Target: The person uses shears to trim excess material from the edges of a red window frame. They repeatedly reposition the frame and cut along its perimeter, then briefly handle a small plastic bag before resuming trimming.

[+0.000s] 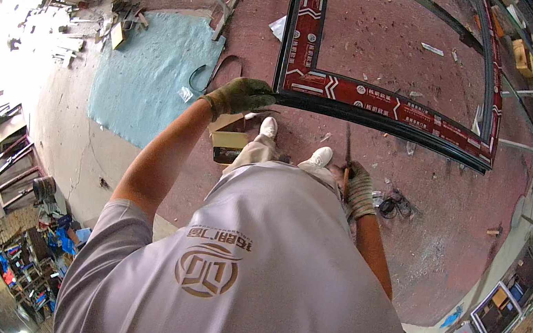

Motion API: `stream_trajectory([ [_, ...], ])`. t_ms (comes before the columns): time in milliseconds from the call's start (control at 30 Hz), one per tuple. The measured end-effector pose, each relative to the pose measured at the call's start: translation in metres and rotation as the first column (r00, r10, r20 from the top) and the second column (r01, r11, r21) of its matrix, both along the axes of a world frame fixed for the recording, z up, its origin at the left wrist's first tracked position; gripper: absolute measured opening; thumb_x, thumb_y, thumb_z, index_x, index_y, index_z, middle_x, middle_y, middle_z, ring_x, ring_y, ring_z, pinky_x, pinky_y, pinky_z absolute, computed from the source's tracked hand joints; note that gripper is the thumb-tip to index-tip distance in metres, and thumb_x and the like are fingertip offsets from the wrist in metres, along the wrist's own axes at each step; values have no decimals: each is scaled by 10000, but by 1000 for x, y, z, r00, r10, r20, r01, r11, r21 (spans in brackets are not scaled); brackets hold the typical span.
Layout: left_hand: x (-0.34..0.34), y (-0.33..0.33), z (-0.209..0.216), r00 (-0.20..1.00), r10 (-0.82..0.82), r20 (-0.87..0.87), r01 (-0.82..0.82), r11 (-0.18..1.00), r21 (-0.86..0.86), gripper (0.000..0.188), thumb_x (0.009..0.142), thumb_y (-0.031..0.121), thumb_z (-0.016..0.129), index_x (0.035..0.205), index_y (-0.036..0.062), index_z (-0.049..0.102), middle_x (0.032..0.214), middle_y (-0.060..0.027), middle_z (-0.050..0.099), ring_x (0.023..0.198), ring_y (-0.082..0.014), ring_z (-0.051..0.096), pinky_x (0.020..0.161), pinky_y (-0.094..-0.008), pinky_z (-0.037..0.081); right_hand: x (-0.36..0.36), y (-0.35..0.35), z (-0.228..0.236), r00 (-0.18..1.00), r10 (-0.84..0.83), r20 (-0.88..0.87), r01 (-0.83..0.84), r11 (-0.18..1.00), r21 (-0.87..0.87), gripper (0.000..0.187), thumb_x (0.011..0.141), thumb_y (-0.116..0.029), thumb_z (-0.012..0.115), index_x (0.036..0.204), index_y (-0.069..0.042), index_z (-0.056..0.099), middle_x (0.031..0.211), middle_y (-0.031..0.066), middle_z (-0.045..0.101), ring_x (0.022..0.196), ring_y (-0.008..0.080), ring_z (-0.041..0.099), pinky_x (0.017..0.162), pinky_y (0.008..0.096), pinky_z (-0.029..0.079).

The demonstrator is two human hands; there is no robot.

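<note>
A large dark window frame [361, 95], its faces covered with red printed protective film, stands raised in front of me, with its near edge across my view. At its near left corner is my left hand [239, 98] in a dirty work glove, the fingers closed on the corner. My right hand [359, 189], in a striped glove, is lower and closer to my body, apart from the frame. It is closed around a long thin dark tool with a brownish handle [347, 174]. The tool's shaft points up toward the frame's near edge; its exact kind is unclear.
Metal stand legs [232, 8] are left of the frame. A light blue sheet [149, 71] lies on the reddish floor, and an open cardboard box [229, 143] is beside my feet. Black cable [396, 206] lies coiled at right. Tools and parts clutter [37, 270] the lower left.
</note>
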State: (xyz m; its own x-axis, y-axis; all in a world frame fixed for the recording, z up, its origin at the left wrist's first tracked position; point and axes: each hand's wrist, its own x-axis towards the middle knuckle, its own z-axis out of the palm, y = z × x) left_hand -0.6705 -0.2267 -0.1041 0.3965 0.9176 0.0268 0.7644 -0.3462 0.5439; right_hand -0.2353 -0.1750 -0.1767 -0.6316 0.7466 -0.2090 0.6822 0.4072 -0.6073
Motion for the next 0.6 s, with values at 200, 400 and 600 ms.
stream_trajectory([
  [200, -14, 15, -24, 986, -150, -67, 162, 948, 272, 278, 778, 97, 707, 1055, 91, 681, 1033, -102, 668, 917, -270, 671, 783, -356, 573, -74, -29, 26, 956, 145, 256, -62, 950, -307, 331, 926, -220, 599, 1209, -49, 587, 1154, 155, 664, 1056, 323, 636, 911, 380, 511],
  [400, -14, 29, -37, 971, -46, 234, 39, 999, 35, 223, 899, 206, 664, 1054, 52, 707, 896, -103, 702, 789, -193, 668, 727, -327, 552, -140, -64, 8, 916, 246, 318, -143, 939, -313, 434, 940, -261, 564, 1292, -7, 555, 1274, 162, 595, 1158, 291, 578, 988, 358, 464],
  [600, -17, 35, -29, 880, 205, 428, -10, 910, -414, 270, 936, 280, 665, 1041, 37, 720, 864, -94, 719, 761, -166, 660, 727, -322, 542, -170, -89, -8, 931, 147, 333, -56, 962, -268, 431, 950, -331, 524, 1243, -20, 580, 1165, 164, 625, 1125, 279, 569, 989, 380, 420],
])
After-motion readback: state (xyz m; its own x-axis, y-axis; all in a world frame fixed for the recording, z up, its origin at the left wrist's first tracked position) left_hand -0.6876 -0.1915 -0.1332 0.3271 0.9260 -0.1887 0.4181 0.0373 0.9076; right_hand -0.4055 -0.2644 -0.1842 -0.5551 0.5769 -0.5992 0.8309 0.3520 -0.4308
